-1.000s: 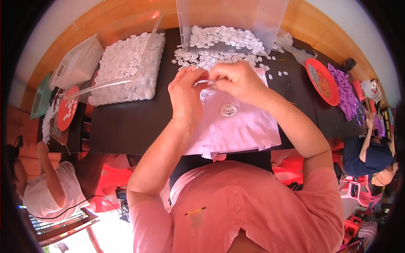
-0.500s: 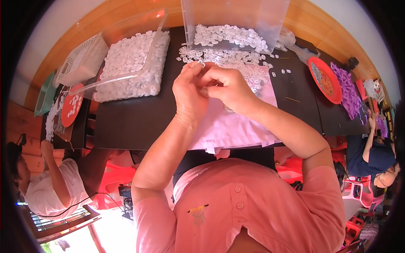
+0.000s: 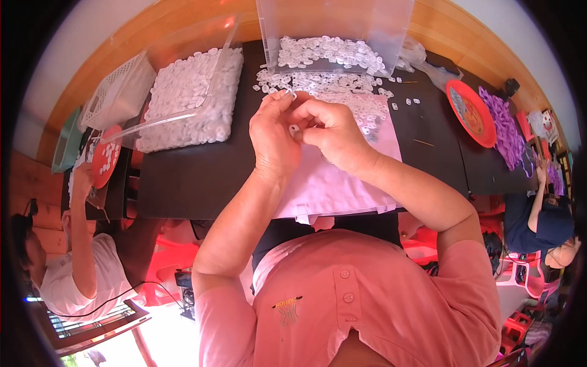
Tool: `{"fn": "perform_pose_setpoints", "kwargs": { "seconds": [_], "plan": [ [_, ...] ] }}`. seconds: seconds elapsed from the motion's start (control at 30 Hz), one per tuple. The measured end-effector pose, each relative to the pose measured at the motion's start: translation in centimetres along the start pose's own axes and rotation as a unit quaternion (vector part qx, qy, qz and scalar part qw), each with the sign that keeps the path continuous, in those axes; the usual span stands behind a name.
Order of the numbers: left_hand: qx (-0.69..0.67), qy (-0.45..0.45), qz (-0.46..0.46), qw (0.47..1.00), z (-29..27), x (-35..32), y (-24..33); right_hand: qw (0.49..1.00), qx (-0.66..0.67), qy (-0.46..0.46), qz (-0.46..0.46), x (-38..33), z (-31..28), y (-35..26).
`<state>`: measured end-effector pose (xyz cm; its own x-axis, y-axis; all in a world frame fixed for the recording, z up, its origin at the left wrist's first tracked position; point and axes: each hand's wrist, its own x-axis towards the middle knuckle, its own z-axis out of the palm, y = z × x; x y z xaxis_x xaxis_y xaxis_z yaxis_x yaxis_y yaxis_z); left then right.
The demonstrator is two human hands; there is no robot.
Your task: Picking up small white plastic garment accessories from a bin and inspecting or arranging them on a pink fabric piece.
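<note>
Both my hands are raised close together over a pink cloth (image 3: 348, 177) on the dark table. The fingers of my left hand (image 3: 269, 128) are closed, with a small white plastic piece (image 3: 291, 93) at the tips. My right hand (image 3: 333, 125) touches it, thumb and fingers pinched. A second white holed piece (image 3: 294, 129) shows at the right thumb, against the left palm. Loose white oval pieces (image 3: 324, 81) lie spread beyond my hands and over the cloth's far part. Behind them a clear bin (image 3: 333, 21), tipped on its side, holds more.
A clear tub (image 3: 183, 110) full of white pieces stands left, by a white basket (image 3: 125, 85). Right are a red plate (image 3: 471, 113) and a purple knitted heap (image 3: 504, 131). A co-worker (image 3: 82, 263) sits left by another red plate (image 3: 110, 156); another (image 3: 535, 220) sits right.
The left co-worker's hand has moved up to the red plate. My hands stay nearly in place; the white piece at my right thumb shows more plainly.
</note>
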<state>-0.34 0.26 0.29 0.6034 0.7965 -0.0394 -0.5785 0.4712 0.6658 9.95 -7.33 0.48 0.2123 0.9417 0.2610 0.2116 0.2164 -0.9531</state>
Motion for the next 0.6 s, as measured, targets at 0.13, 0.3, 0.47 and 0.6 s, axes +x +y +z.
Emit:
{"fn": "perform_pose_setpoints", "kwargs": {
  "seconds": [0.13, 0.3, 0.47, 0.6],
  "plan": [
    [0.05, 0.025, 0.076, 0.996, 0.2, 0.0, -0.6, 0.997, 0.064, 0.04, 0.017, -0.3, -1.5, -0.6],
    [0.151, -0.009, 0.07, 0.986, 0.8, -0.8, -0.6, 0.991, 0.092, 0.063, 0.077, -0.7, -4.6, -2.0],
    [0.198, -0.037, 0.052, 0.978, 1.1, -1.1, -1.1, 0.988, 0.106, 0.096, 0.057, -0.9, -5.6, -1.7],
    [0.207, -0.04, 0.053, 0.976, 1.0, -1.2, -1.4, 0.988, 0.116, 0.095, 0.048, -1.0, -5.7, -2.0]
  ]
}}
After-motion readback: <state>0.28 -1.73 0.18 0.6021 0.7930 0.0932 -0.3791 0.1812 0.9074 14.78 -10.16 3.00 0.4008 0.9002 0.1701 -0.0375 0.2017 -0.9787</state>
